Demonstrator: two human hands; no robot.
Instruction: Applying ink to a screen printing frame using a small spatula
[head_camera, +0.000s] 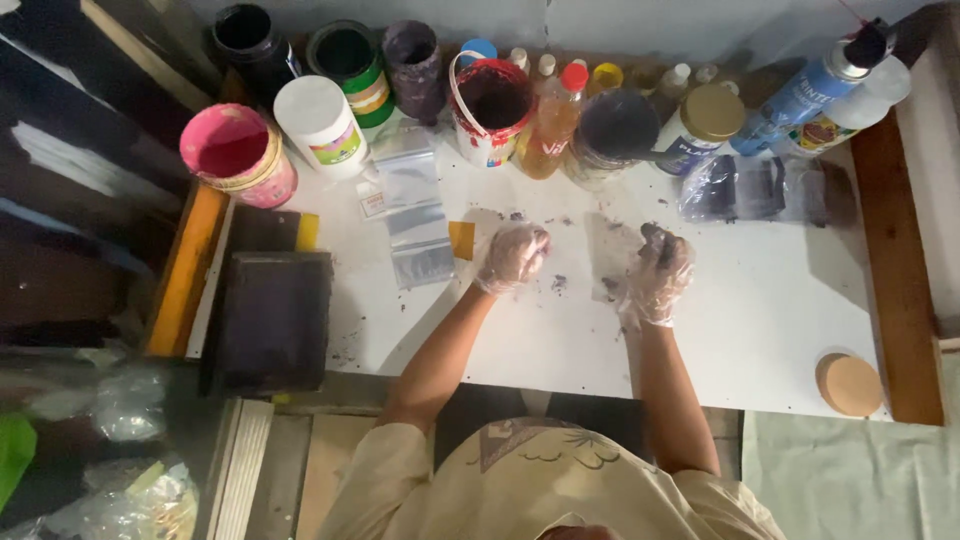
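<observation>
At the far left edge of the white desk (760, 330) sits a dark flat block (272, 320). Behind it stands a pink tub (236, 152) with its top off, and next to that a white jar (322, 125) with a lid. Some small clear bags (412, 205) lie flat on the desk in front of the jars. A little yellow card (461, 240) lies just beside the bags.

The left hand (511, 256) wears a thin clear glove. It rests on the desk near the yellow card. Its fingers (532, 243) are curled in together, and dark purple stuff is smeared on them. I cannot tell if they hold anything.

Behind the hands stands a red paint bucket (490, 108), then an orange bottle (551, 125) with a red cap, then a dark open jar (612, 135).

The right hand (657, 272) also wears a clear glove. Its fingers (660, 240) are pinched on a dark purple lump (652, 233), I think, and a thin clear sheet (606, 262) lies between the two hands. Small dark crumbs (558, 283) dot the desk between the hands.

Farther right lies a clear bag of dark stuff (745, 190), well apart from the right hand. A blue spray can (812, 90) leans behind it. A round cork lid (848, 384) sits near the front right corner.
</observation>
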